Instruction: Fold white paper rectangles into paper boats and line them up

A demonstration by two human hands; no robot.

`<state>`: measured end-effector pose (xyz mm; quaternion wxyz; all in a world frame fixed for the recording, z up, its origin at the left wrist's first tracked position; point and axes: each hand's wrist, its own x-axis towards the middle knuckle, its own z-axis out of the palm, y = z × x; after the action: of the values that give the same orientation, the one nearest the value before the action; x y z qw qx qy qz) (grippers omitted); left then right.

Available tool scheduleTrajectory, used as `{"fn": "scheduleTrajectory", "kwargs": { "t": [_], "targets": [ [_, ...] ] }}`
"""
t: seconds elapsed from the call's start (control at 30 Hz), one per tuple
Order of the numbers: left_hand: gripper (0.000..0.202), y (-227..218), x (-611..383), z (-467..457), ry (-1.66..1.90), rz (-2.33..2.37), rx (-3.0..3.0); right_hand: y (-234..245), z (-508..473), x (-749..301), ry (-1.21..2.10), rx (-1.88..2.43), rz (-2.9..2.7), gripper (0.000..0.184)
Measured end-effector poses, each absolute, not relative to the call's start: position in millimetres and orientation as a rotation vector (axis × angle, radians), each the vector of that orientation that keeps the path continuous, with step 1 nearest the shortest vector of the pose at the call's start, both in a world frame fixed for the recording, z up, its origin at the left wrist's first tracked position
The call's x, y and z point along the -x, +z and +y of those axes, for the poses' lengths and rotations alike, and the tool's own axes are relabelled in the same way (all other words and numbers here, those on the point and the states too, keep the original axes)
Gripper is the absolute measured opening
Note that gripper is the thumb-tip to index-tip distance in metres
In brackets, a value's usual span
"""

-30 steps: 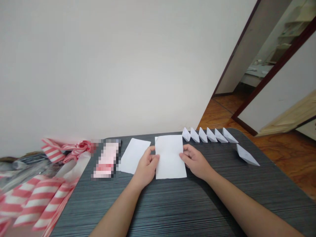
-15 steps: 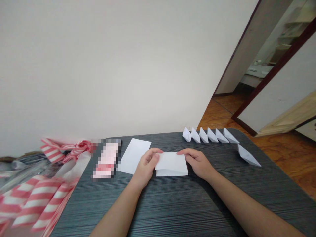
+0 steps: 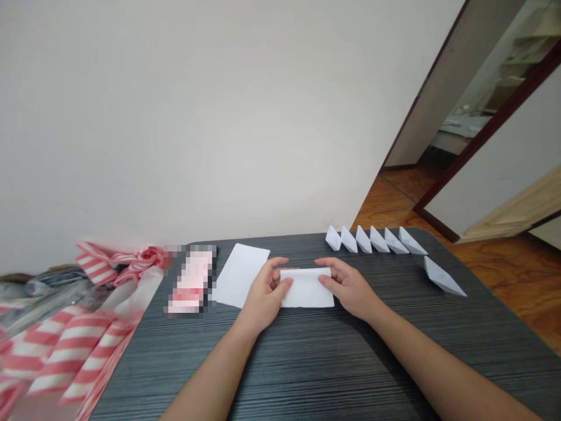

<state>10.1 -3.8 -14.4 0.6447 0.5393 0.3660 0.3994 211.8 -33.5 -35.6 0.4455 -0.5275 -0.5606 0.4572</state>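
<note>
A white sheet of paper (image 3: 307, 287), folded in half, lies on the dark striped table (image 3: 333, 362). My left hand (image 3: 265, 292) pinches its left end, thumb on top and fingers at the far edge. My right hand (image 3: 348, 285) grips the right end the same way. A stack of flat white paper (image 3: 240, 275) lies just left of my left hand. Several folded white paper boats (image 3: 377, 240) stand in a row at the table's far right, with one more boat (image 3: 442, 277) apart near the right edge.
A blurred pink and white packet (image 3: 190, 282) lies left of the paper stack. Red and white striped plastic bags (image 3: 74, 345) crowd the table's left side. A plain wall stands behind the table. On the right an open doorway (image 3: 477, 111) shows over a wooden floor.
The sheet stood open and upright between my hands; its top half has come down toward me and now lies folded flat on the lower half, both hands pressing the ends.
</note>
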Motion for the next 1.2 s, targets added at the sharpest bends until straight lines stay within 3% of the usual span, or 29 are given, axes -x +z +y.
{"fn": "scheduleTrajectory", "kwargs": {
  "t": [0.2,0.53,1.2],
  "targets": [
    [0.055,-16.9,-9.6,-0.3,0.797,0.881,-1.207,-34.3,-34.2,-214.3,1.054,1.310,-1.330,0.033],
    [0.028,-22.7,-7.4,1.9,0.757,0.888,-1.267,-36.7,-34.5,-214.5,0.969,1.344,-1.354,0.032],
    [0.025,-23.7,-5.3,3.1,0.702,0.915,-1.323,-37.4,-34.3,-215.8,0.910,1.370,-1.372,0.032]
  ]
}}
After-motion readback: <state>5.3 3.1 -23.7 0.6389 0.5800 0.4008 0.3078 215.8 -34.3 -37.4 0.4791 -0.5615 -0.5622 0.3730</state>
